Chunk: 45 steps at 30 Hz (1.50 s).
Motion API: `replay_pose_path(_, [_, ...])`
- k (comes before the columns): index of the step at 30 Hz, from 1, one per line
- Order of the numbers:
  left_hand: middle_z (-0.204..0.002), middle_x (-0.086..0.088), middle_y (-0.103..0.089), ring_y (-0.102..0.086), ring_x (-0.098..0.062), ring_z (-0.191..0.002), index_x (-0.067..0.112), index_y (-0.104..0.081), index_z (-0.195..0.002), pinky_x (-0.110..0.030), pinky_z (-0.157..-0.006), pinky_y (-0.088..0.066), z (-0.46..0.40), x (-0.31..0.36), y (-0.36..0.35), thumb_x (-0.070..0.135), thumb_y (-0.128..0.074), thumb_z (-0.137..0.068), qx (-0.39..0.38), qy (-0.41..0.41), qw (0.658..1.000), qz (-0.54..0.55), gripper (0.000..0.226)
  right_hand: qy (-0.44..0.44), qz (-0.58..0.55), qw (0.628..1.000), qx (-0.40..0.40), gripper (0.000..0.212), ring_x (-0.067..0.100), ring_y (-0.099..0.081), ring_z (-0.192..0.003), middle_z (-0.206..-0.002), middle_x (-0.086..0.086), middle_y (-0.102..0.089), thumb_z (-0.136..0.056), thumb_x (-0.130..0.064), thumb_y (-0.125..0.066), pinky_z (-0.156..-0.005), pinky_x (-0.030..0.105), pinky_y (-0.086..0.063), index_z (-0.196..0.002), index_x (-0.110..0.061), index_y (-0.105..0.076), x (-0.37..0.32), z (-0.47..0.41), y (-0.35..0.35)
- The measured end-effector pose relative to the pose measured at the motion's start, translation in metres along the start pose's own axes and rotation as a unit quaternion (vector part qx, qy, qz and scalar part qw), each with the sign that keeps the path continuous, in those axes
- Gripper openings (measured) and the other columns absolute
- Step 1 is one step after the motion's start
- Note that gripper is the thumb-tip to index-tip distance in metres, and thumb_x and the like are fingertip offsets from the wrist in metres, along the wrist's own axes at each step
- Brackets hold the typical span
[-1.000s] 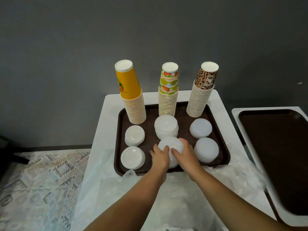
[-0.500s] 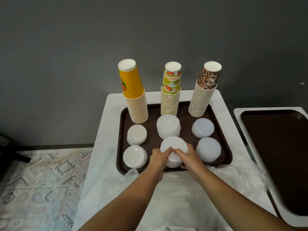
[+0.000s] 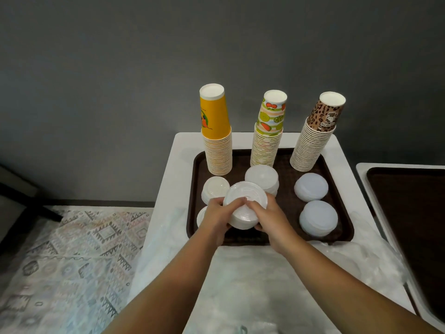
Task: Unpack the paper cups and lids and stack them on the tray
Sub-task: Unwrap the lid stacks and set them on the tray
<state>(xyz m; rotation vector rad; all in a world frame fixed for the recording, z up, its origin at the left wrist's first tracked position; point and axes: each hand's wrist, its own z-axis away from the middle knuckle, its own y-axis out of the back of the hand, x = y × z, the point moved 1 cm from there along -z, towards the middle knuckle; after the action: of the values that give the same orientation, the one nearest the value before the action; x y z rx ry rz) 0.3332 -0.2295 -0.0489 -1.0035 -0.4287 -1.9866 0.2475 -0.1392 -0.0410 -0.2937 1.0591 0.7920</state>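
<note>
A white bench (image 3: 173,169) against a dark grey wall (image 3: 120,68) carries the dark brown plastic tray (image 3: 337,213), its three tall upturned paper-cup columns (image 3: 266,145) at the back so the low lid piles stay reachable. The left hand (image 3: 216,213) and right hand (image 3: 269,214) have fingers (image 3: 237,203) clamped round a short stack of white plastic lids (image 3: 244,203), tilted at the tray's front middle, probably to keep it together while setting it down.

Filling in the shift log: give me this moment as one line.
step: stacking lids | hands: left hand and right hand grip lid stack | place: over brown tray | cup stacks: upright
</note>
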Motion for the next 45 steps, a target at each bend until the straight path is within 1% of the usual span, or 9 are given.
replay_pose_path(3, [-0.12,-0.01,-0.059,-0.057,-0.026,-0.108,0.009,-0.049,-0.127,-0.041,-0.092,-0.051,-0.001,0.009,0.022,0.035,-0.079,-0.07,0.037,-0.003,0.999,0.035,0.069,0.004,-0.048,0.999,-0.021,0.042,0.018,-0.044,-0.119,-0.127,-0.005,-0.045,-0.099,-0.038,-0.04,-0.103,0.047,-0.043,-0.14,-0.029,-0.037,-0.008,0.003,-0.019])
replay_pose_path(5, [-0.118,-0.011,-0.058,-0.056,-0.028,-0.108,0.008,-0.05,-0.121,-0.041,-0.092,-0.05,0.0,0.015,0.038,0.029,-0.075,-0.077,0.066,-0.015,0.996,0.058,0.055,0.032,-0.046,0.998,-0.006,0.041,0.016,-0.041,-0.126,-0.135,-0.006,-0.045,-0.101,-0.039,-0.033,-0.108,0.046,-0.037,-0.14,-0.028,-0.038,-0.007,0.001,-0.029])
replay_pose_path(9, [-0.116,-0.011,-0.06,-0.056,-0.029,-0.107,0.007,-0.052,-0.118,-0.043,-0.092,-0.05,0.004,0.025,0.066,0.024,-0.071,-0.082,0.095,-0.027,0.991,0.089,0.044,0.079,0.096,0.992,0.003,0.049,0.015,-0.044,-0.125,-0.136,-0.001,-0.045,-0.095,-0.033,-0.053,-0.098,0.025,-0.036,-0.139,-0.016,-0.04,0.007,-0.003,-0.045])
replay_pose_path(15, [-0.093,-0.005,-0.061,-0.058,-0.023,-0.09,0.006,-0.054,-0.107,-0.032,-0.07,-0.051,0.009,0.023,0.098,0.017,-0.068,-0.084,0.12,-0.037,0.983,0.131,0.029,0.072,0.224,0.972,-0.012,0.065,0.027,-0.045,-0.125,-0.136,0.011,-0.041,-0.084,-0.036,-0.068,-0.102,0.035,-0.038,-0.137,-0.011,-0.04,0.024,-0.01,-0.071])
replay_pose_path(20, [-0.099,-0.008,-0.062,-0.058,-0.027,-0.099,0.006,-0.055,-0.104,-0.04,-0.087,-0.049,0.01,0.015,0.109,0.017,-0.069,-0.084,0.125,-0.025,0.983,0.132,0.027,0.074,0.313,0.947,-0.017,0.068,0.029,-0.042,-0.122,-0.132,0.009,-0.043,-0.077,-0.04,-0.074,-0.1,0.035,-0.036,-0.133,-0.018,-0.043,0.035,-0.013,-0.081])
replay_pose_path(24, [-0.095,-0.008,-0.063,-0.059,-0.027,-0.094,0.01,-0.057,-0.091,-0.037,-0.081,-0.05,0.009,0.009,0.113,0.016,-0.068,-0.084,0.117,-0.018,0.984,0.131,0.015,0.071,0.346,0.935,-0.008,0.066,0.028,-0.036,-0.124,-0.132,0.005,-0.042,-0.076,-0.041,-0.073,-0.097,0.035,-0.035,-0.131,-0.023,-0.041,0.038,-0.014,-0.08])
replay_pose_path(34, [-0.108,-0.012,-0.062,-0.059,-0.025,-0.096,0.0,-0.054,-0.117,-0.032,-0.073,-0.051,0.004,0.006,0.109,0.019,-0.068,-0.084,0.107,0.004,0.985,0.132,0.041,0.068,0.35,0.934,-0.031,0.062,0.026,-0.034,-0.128,-0.134,0.005,-0.042,-0.079,-0.051,-0.066,-0.098,0.036,-0.031,-0.131,-0.024,-0.045,0.038,-0.027,-0.077])
replay_pose_path(38, [-0.103,-0.011,-0.063,-0.06,-0.022,-0.088,-0.002,-0.054,-0.12,-0.032,-0.073,-0.051,0.002,0.009,0.106,0.018,-0.066,-0.086,0.093,-0.002,0.985,0.142,0.041,0.059,0.364,0.929,-0.024,0.055,0.026,-0.037,-0.123,-0.129,0.002,-0.044,-0.078,-0.051,-0.067,-0.096,0.037,-0.034,-0.121,-0.021,-0.049,0.037,-0.03,-0.074])
replay_pose_path(45, [-0.119,-0.016,-0.059,-0.057,-0.029,-0.105,-0.001,-0.05,-0.123,-0.037,-0.084,-0.05,-0.006,0.006,0.106,0.019,-0.068,-0.085,0.113,-0.006,0.986,0.126,0.046,0.034,0.373,0.927,-0.012,0.04,0.025,-0.046,-0.114,-0.116,-0.001,-0.051,-0.076,-0.047,-0.068,-0.1,0.04,-0.036,-0.097,-0.021,-0.046,0.036,-0.032,-0.056])
